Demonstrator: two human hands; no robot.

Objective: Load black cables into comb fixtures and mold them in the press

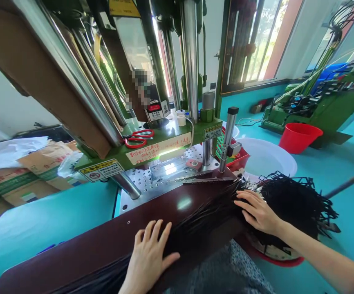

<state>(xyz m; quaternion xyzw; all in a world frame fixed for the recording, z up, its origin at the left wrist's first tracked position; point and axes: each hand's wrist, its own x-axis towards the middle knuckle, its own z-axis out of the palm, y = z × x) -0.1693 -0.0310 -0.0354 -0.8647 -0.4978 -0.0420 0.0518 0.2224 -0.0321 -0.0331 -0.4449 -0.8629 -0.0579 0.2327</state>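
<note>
A long bundle of thin black cables (207, 216) stretches across a dark red-brown tabletop (115, 241). My left hand (149, 253) rests on the bundle, palm down, fingers spread and thumb out. At the bundle's right end, my right hand (259, 212) lies over the strands with its fingers stretched out and slightly bent. Silvery tips show near those fingers; their exact form is too small to make out. Beside the right hand is a heap of black pieces with frame-like ends (299, 200), above a red-rimmed container. Two slim metal strips (207, 179) lie at the table's far edge.
A green press (164, 139) with steel columns stands beyond the table, red-handled scissors (138, 138) on its ledge. Cardboard boxes (8, 179) sit left. A white basin (265, 157), a red bucket (299, 138) and another green machine (327, 110) are to the right.
</note>
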